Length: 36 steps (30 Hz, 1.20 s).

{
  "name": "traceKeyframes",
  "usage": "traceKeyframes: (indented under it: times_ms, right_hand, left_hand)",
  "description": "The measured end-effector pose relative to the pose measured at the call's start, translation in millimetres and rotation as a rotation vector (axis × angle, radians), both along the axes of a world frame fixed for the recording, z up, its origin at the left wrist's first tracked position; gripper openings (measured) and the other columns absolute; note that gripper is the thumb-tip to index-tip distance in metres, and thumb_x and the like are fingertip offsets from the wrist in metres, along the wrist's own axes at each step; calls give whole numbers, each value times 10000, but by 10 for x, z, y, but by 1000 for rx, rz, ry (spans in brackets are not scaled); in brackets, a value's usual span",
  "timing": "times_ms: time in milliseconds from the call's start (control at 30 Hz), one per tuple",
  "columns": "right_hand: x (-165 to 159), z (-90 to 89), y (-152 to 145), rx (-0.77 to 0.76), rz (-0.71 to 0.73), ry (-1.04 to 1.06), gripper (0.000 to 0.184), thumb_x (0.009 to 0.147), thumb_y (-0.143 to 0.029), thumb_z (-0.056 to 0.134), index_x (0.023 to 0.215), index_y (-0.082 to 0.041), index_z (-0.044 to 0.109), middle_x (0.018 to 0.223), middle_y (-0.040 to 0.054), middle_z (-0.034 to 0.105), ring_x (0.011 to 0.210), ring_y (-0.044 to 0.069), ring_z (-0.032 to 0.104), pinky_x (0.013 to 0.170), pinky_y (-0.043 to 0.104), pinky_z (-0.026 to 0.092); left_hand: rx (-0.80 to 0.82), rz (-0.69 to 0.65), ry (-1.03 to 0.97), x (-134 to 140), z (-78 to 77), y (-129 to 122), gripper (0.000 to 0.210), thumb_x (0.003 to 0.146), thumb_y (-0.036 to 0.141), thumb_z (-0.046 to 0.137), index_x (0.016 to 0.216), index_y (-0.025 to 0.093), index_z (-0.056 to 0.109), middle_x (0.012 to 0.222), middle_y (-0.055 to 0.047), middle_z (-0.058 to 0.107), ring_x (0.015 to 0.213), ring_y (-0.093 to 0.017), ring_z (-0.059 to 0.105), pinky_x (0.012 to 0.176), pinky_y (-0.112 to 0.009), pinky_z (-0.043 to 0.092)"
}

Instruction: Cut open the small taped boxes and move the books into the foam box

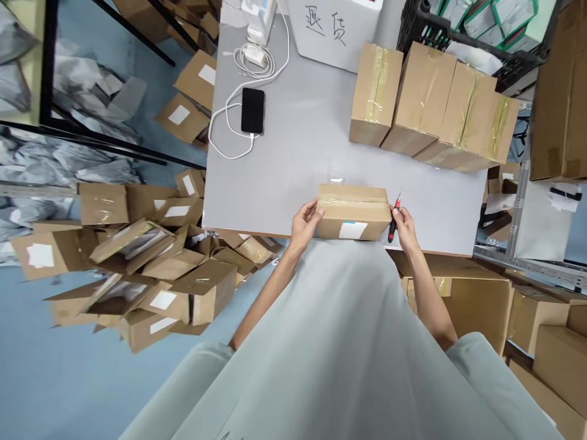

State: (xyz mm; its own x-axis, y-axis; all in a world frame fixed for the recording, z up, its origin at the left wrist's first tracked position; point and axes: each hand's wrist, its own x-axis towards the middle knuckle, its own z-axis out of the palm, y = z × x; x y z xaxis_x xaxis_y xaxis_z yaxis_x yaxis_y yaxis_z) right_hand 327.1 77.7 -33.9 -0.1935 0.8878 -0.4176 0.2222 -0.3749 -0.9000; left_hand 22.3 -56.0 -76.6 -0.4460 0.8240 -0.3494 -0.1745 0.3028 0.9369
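Note:
A taped cardboard box lies at the table's front edge, close against my body, with a white label on the side facing me. My left hand grips its left end, thumb on the near side and fingers behind. At the box's right end, my right hand holds a slim red-and-black screwdriver between thumb and fingers, its thin tip pointing away from me. Some fingers of that hand seem to touch the box, though I cannot tell how firmly.
Several taped boxes stand in a row at the back right, before a black crate. A black phone with a white cable lies back left, near a white bin. Opened cartons are heaped on the floor to the left.

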Motion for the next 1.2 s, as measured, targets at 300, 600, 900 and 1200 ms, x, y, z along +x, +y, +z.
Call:
traceKeyframes:
  times_ms: [300, 600, 900, 1200]
  right_hand:
    - [41, 43, 69, 76, 53, 18, 565, 890, -776, 764, 1132, -280, 649, 1452, 113, 761, 1436, 281, 662, 1218, 450, 515]
    - [199, 184, 317, 256, 152, -221, 581, 920, -758, 722, 1168, -245, 607, 1276, 144, 804, 1023, 243, 797, 1005, 458, 634]
    - [-253, 868, 591, 492, 704, -695, 506, 1007, -557, 659, 1379, -215, 695, 1088, 75, 831, 840, 242, 741, 835, 365, 587]
    - [-1205, 1065, 435, 634, 1429, -1081, 508, 1187, -436, 384, 1637, -274, 556, 1291, 126, 793, 1046, 267, 751, 690, 306, 443]
  left_hand:
    - [24, -100, -8, 68, -165, -88, 872, 896, 644, 816, 1592, 181, 567, 1667, -196, 580, 1545, -368, 571, 1308, -565, 449]
    - [81, -100, 183, 74, -223, 161, 990, 863, 777, 812, 1665, 321, 451, 1784, -168, 411, 1614, -399, 471, 1262, -584, 493]
    - [132, -305, 289, 8, -417, 423, 1049, 839, 872, 748, 1679, 311, 466, 1821, -194, 320, 1719, -405, 260, 1340, -599, 362]
    - [127, -262, 286, 127, -403, 329, 1065, 806, 861, 781, 1670, 307, 496, 1820, -175, 334, 1706, -402, 302, 1360, -567, 355]
